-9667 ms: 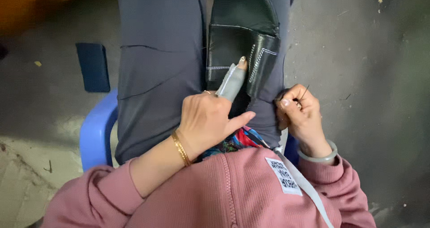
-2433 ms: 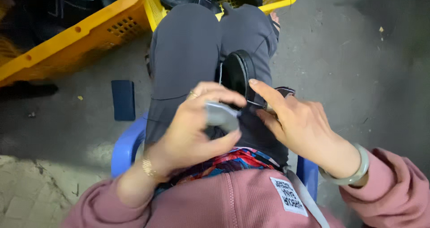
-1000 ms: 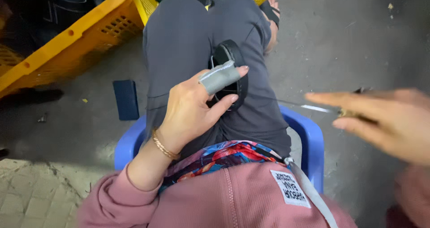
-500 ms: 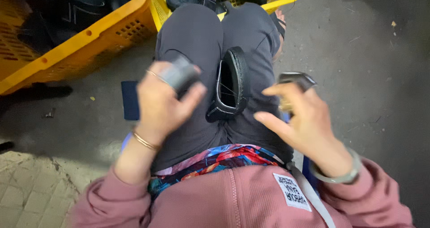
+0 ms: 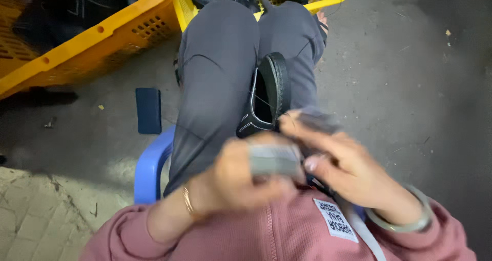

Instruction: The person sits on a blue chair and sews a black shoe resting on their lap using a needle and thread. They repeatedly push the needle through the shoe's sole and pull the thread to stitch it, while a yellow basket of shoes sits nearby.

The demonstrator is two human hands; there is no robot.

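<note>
A black shoe (image 5: pixel 270 94) with white stitching lies between my thighs, its opening turned left. My left hand (image 5: pixel 241 179) is blurred close to my chest and closed around a small grey block-like piece (image 5: pixel 274 159). My right hand (image 5: pixel 338 161) meets it from the right, fingers touching the grey piece, with a dark blurred bit (image 5: pixel 315 121) at its fingertips; what that bit is cannot be told. A pale thread (image 5: pixel 259 98) runs across the shoe's opening. Both hands sit just below the shoe's near end.
I sit on a blue plastic stool (image 5: pixel 151 163) on a grey concrete floor. Two yellow crates (image 5: pixel 102 35) holding dark shoes stand ahead. A dark blue flat rectangular object (image 5: pixel 148 109) lies on the floor at the left. Pale paving (image 5: pixel 36 215) fills the lower left.
Both hands have come together close to my chest: the left, holding the grey piece, dropped from above my left thigh, and the right swung in from the right to meet it.
</note>
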